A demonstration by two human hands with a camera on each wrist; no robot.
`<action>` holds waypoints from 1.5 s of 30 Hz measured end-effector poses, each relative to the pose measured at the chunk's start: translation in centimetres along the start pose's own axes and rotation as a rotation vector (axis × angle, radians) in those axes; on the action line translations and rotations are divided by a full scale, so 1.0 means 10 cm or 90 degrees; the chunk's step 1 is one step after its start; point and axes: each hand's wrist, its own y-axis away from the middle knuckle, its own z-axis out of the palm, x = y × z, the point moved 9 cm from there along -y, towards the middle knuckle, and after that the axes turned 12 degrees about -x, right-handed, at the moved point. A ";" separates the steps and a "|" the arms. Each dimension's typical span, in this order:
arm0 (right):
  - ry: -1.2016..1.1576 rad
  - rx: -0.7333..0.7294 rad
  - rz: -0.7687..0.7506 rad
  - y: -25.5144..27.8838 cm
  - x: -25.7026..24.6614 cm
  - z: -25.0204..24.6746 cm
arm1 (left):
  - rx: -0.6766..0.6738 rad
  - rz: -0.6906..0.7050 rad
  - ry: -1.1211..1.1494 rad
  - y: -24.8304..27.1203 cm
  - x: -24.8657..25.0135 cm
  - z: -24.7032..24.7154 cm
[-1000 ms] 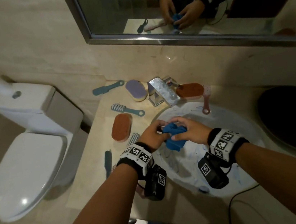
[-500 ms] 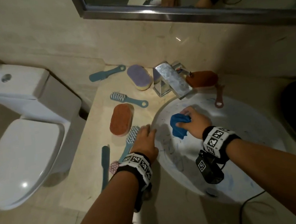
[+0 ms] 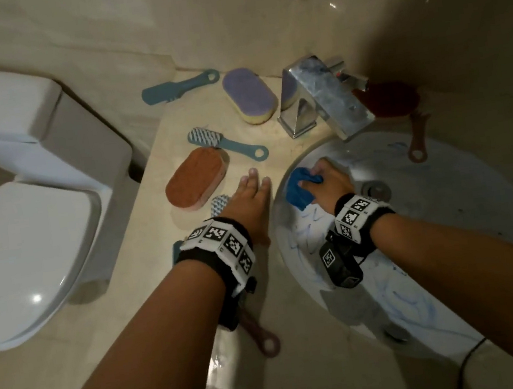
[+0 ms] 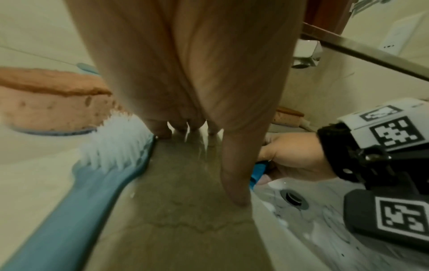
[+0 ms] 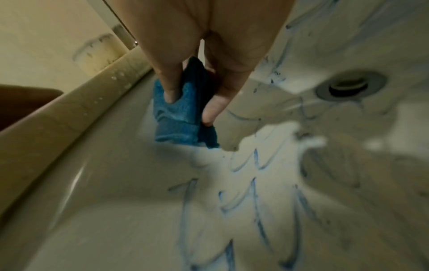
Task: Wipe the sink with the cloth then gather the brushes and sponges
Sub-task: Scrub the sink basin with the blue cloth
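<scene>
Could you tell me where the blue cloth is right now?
In the head view, the blue cloth sits inside the sink's left wall, gripped by the right hand, below the faucet.

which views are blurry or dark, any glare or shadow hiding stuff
Head view: dim, right side in shadow, so the red sponge by the faucet is murky; glare spot on the toilet lid. Left wrist view: teal brush smeared with motion blur. Right wrist view: sink marks soft, blue cloth fairly clear.
</scene>
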 end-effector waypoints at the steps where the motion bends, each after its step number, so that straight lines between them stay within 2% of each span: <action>1: -0.023 0.000 0.015 0.01 0.03 0.06 | -0.008 -0.001 -0.011 0.01 -0.01 0.00; 4: -0.043 -0.031 0.049 0.03 0.14 0.22 | -0.012 -0.018 -0.033 0.02 0.01 0.03; 8: 0.039 -0.052 0.040 -0.01 0.14 0.25 | 0.009 -0.057 -0.049 0.01 0.03 0.04; 11: -0.072 -0.074 0.018 -0.08 0.07 0.23 | -0.009 -0.056 -0.056 0.00 0.02 0.04; 15: -0.164 -0.009 0.009 -0.15 0.03 0.07 | -0.008 -0.063 -0.039 0.01 0.01 0.01; 17: -0.156 -0.004 0.003 -0.10 0.07 0.14 | -0.012 -0.066 -0.029 0.01 0.02 0.00; 21: -0.100 -0.069 -0.025 -0.01 0.07 0.28 | -0.028 -0.067 -0.016 0.01 0.02 -0.02; 25: -0.203 0.061 -0.001 -0.10 0.11 0.00 | -0.030 -0.069 -0.007 0.01 0.01 -0.02; 26: -0.208 0.067 0.007 -0.08 0.12 0.01 | -0.030 -0.069 -0.004 0.01 0.00 -0.01; 28: -0.177 0.019 0.017 0.00 0.15 0.16 | -0.029 -0.068 0.000 0.01 0.01 -0.01; 31: -0.129 -0.047 -0.026 0.09 0.12 0.29 | -0.020 -0.070 0.008 0.03 0.02 -0.04; 35: -0.198 0.040 -0.073 0.01 -0.02 0.06 | -0.024 -0.077 0.008 0.03 0.02 -0.04; 38: -0.226 0.078 -0.072 -0.05 0.01 0.00 | -0.033 -0.079 0.013 0.00 0.00 -0.02; 40: -0.178 0.052 -0.041 -0.01 0.09 0.13 | -0.035 -0.080 0.008 0.01 0.00 -0.03; 43: -0.111 -0.035 -0.057 0.04 0.09 0.32 | -0.034 -0.081 0.008 0.01 0.01 -0.04; 45: -0.119 -0.023 -0.050 -0.07 0.13 0.18 | -0.031 -0.082 0.006 0.01 0.01 -0.04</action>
